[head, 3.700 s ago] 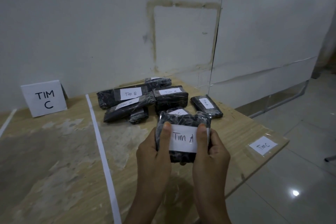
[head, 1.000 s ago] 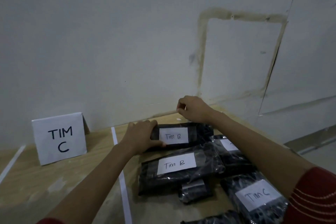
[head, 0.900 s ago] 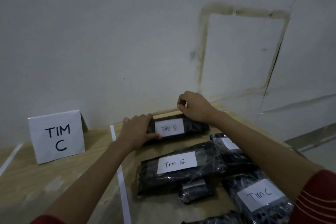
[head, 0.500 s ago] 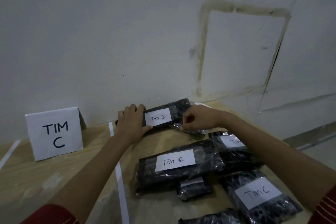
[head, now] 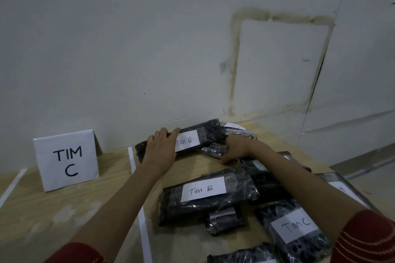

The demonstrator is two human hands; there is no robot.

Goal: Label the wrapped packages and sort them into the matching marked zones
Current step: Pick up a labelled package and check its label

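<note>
Left hand (head: 160,149) lies flat on the far Tim B package (head: 205,134).

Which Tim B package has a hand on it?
The far Tim B package by the wall, under the left hand; the near Tim B package has none.
</note>
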